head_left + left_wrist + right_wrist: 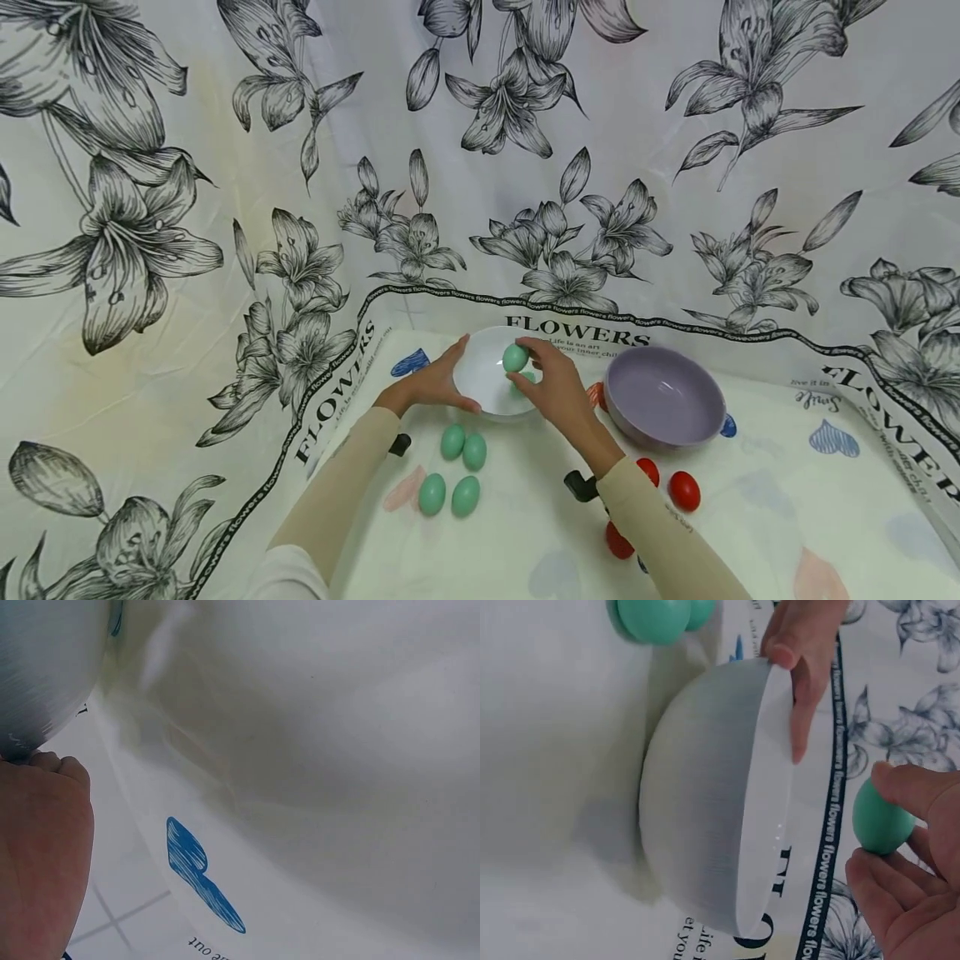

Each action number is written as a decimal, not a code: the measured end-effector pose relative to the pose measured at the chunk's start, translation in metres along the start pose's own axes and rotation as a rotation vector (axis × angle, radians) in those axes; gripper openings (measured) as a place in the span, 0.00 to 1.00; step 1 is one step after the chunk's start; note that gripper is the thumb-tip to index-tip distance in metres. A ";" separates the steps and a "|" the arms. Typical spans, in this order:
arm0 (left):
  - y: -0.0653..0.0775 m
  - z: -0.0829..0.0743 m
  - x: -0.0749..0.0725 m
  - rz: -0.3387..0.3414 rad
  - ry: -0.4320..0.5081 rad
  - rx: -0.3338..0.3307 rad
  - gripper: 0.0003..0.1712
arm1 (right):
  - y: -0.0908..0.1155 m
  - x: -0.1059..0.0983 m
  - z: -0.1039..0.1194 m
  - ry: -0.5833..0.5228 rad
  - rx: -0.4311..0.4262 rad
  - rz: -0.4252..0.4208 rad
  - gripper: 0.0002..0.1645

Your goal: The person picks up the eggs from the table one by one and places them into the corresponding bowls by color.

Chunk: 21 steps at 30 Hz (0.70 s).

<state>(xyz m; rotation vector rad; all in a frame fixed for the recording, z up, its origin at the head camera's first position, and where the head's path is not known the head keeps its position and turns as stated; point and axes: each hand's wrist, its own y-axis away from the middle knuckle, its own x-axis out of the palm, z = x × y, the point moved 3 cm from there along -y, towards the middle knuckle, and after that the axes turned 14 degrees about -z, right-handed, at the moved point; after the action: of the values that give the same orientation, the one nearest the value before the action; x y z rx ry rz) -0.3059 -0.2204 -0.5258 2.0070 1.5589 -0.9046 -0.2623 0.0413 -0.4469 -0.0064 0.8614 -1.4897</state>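
Note:
A white bowl (476, 371) stands at the middle of the cloth, and my left hand (431, 380) grips its left side by the rim. Over the bowl's opening, my right hand (557, 390) pinches a green egg (515, 358) between thumb and fingers. That egg (883, 817) is above the rim in the right wrist view. Inside the bowl lies another green egg (523, 382), partly hidden by the right hand. In the left wrist view, the bowl's outer wall (52, 667) shows beside the left hand (45, 847).
Several green eggs (465, 496) lie on the cloth in front of the white bowl. A purple bowl (663, 398) stands to its right. Red eggs (684, 492) lie near the right forearm, some partly covered by it. Behind hangs a flower-printed curtain (420, 333).

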 end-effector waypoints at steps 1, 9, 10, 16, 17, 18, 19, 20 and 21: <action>0.000 0.001 0.001 0.001 -0.006 0.004 0.91 | -0.005 0.004 -0.002 0.008 0.000 0.007 0.37; -0.001 0.000 0.001 0.011 0.013 0.016 0.90 | -0.026 0.035 -0.019 0.114 0.011 0.030 0.35; 0.000 0.000 0.001 0.010 0.017 0.013 0.90 | -0.028 0.040 -0.022 0.124 0.018 0.038 0.34; 0.002 0.000 0.000 -0.005 0.021 0.007 0.91 | -0.033 0.065 -0.035 0.211 0.070 0.112 0.32; 0.002 -0.001 0.000 -0.003 0.020 0.007 0.90 | -0.033 0.068 -0.037 0.225 0.081 0.123 0.32; 0.003 -0.001 0.000 0.000 0.017 0.006 0.90 | -0.034 0.071 -0.038 0.235 0.089 0.133 0.32; 0.003 -0.001 0.001 0.004 0.012 0.006 0.90 | -0.034 0.074 -0.040 0.243 0.096 0.140 0.32; 0.003 -0.002 0.000 0.005 0.010 0.007 0.90 | -0.035 0.076 -0.041 0.248 0.102 0.149 0.32; 0.004 -0.002 0.000 0.005 0.008 0.006 0.90 | -0.035 0.079 -0.043 0.254 0.103 0.158 0.32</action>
<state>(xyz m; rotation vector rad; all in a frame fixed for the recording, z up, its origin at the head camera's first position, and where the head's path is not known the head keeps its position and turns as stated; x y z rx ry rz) -0.3019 -0.2199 -0.5245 2.0211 1.5562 -0.9012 -0.3256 -0.0100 -0.4983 0.3258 0.9635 -1.4021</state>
